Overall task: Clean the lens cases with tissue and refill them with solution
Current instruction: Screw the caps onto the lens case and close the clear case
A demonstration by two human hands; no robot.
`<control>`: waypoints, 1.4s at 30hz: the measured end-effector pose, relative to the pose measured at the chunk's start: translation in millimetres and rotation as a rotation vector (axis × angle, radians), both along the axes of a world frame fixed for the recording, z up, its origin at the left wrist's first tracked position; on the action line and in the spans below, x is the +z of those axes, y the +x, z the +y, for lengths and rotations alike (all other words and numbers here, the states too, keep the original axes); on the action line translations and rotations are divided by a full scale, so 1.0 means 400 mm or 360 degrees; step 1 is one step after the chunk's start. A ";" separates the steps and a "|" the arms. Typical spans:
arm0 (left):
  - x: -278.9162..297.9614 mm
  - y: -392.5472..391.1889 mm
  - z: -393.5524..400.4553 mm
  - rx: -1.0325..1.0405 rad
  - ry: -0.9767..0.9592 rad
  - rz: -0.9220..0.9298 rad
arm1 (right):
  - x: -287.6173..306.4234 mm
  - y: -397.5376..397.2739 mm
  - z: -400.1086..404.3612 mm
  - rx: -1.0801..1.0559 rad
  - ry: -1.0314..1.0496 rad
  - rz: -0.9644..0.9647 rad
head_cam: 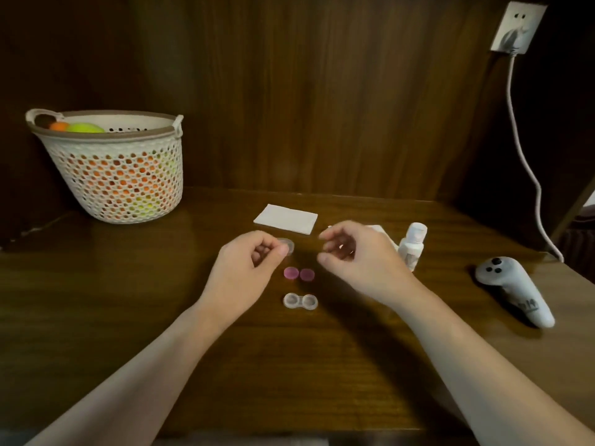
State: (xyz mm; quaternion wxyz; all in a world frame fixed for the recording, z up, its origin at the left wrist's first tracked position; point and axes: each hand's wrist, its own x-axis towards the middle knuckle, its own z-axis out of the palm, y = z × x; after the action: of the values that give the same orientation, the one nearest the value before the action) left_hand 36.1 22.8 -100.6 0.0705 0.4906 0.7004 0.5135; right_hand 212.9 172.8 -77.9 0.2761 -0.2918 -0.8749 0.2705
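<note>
My left hand (251,265) pinches a small clear round lens case (287,244) between thumb and fingertips, just above the table. My right hand (354,255) hovers beside it with curled fingers; whether it holds something small I cannot tell. Below the hands lie two pink caps (298,274) side by side. Nearer to me sits an uncapped clear double lens case (300,301). A folded white tissue (286,218) lies flat behind the hands. A white solution bottle (413,244) stands right of my right hand, with a crumpled tissue (381,231) partly hidden behind that hand.
A white perforated basket (112,175) holding coloured balls stands at the back left. A white handheld controller (512,288) lies at the right, near the table's edge. A cable (524,156) hangs from a wall socket (516,27) at the upper right. A dark wooden wall panel backs the table.
</note>
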 end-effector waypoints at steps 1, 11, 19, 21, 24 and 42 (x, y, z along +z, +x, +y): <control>-0.009 -0.006 -0.009 -0.0007 -0.0045 0.0008 | -0.006 -0.020 0.002 0.0103 -0.0075 -0.0203; -0.037 -0.019 -0.010 -0.0108 -0.0188 -0.0048 | -0.040 -0.090 0.023 0.0220 -0.0192 -0.0489; -0.042 -0.018 -0.008 -0.0138 -0.0282 -0.0008 | -0.045 -0.075 0.038 0.0060 -0.0133 -0.0350; -0.042 -0.016 -0.009 -0.0139 -0.0271 0.0002 | -0.046 -0.060 0.040 0.0003 -0.0147 -0.0241; -0.039 -0.014 -0.011 -0.0144 -0.0221 0.0015 | -0.056 -0.034 0.038 -0.0026 -0.0283 0.0013; -0.004 0.005 -0.026 -0.0067 0.0209 0.0073 | -0.013 -0.063 -0.057 0.0363 -0.1183 0.0727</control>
State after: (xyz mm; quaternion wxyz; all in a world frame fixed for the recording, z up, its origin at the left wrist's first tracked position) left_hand 38.1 12.5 -102.3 0.0329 0.5204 0.6561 0.5455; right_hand 187.7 150.1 -83.2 0.3070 -0.2056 -0.6614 0.6527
